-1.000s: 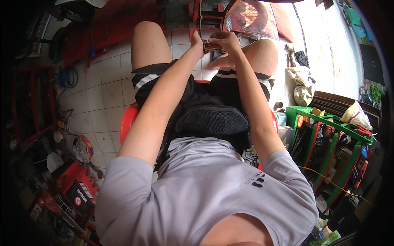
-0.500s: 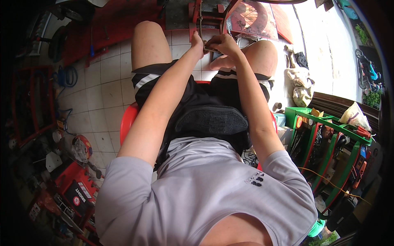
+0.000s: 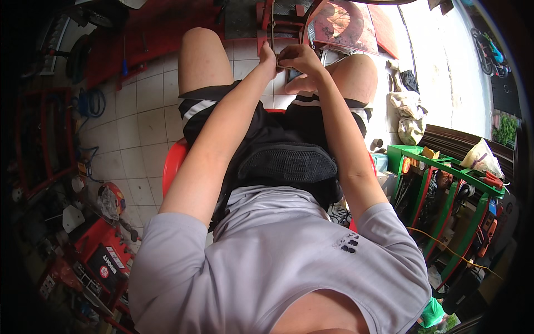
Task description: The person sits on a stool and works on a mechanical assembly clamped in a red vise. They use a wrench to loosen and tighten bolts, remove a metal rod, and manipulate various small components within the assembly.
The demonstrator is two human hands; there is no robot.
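Observation:
Beyond my knees, both hands meet in front of a red metal frame [image 3: 260, 30]. My left hand [image 3: 268, 60] is closed, its thumb side toward the frame, near the lower end of a thin upright rod [image 3: 272, 26]. Bent fingers of my right hand [image 3: 300, 57] pinch at the same spot from the right. Between the two hands shows a small brownish piece, mostly covered by fingers; its kind cannot be made out.
I sit on a red plastic seat [image 3: 175, 167] over white floor tiles [image 3: 147, 125]. A green rack [image 3: 445, 172] with tools stands at right, crumpled cloth [image 3: 410, 119] beyond it. At left are a blue coiled hose [image 3: 89, 104], a red machine [image 3: 103, 253] and a blue-handled screwdriver [image 3: 124, 67].
My right fingers have shifted slightly at the small piece, while my left hand stays almost in place. Outside at the far right, a blue motorbike appears higher in the picture.

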